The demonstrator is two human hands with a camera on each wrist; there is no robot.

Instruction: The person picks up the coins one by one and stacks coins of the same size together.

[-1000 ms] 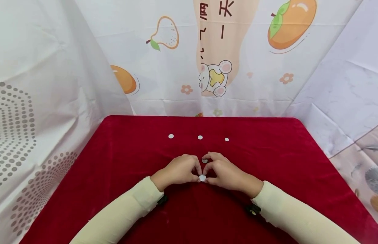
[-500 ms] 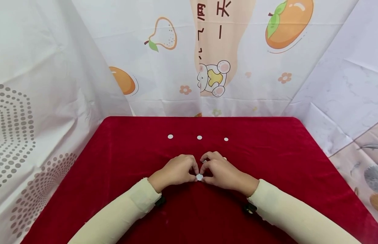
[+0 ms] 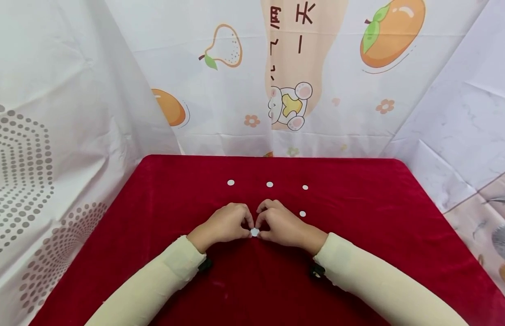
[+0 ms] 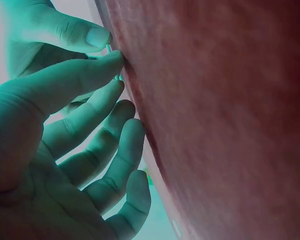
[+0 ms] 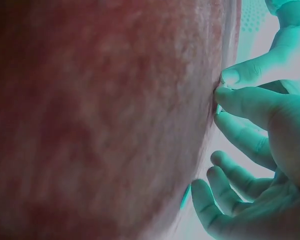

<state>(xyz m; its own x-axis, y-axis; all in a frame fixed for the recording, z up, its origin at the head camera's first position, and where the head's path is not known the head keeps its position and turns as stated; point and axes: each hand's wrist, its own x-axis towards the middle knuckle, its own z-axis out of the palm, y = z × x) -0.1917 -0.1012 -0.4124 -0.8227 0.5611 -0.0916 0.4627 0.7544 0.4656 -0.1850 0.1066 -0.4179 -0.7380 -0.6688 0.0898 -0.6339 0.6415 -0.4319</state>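
Observation:
A small white round disc (image 3: pixel 254 232) lies between the two hands, low over the red cloth. From its left side my left hand (image 3: pixel 227 222) pinches its edge with thumb and index finger. My right hand (image 3: pixel 286 226) does the same from the right. In the left wrist view the disc shows as a thin sliver (image 4: pixel 109 48) by the thumb tips, and the other left fingers are loosely bent. The right wrist view has the disc's thin edge (image 5: pixel 219 107) between the right thumb and index finger, with the remaining fingers spread apart.
Three more white discs stand in a row at the back: left (image 3: pixel 230 182), middle (image 3: pixel 270 184) and right (image 3: pixel 305 187). Another disc (image 3: pixel 303 213) lies just right of my right hand. A red cloth (image 3: pixel 187 181) covers the table, with printed curtains (image 3: pixel 236 90) behind.
Both hands have shifted left together with the pinched disc. The disc right of my right hand has come into full view, while one by its fingers has become hidden.

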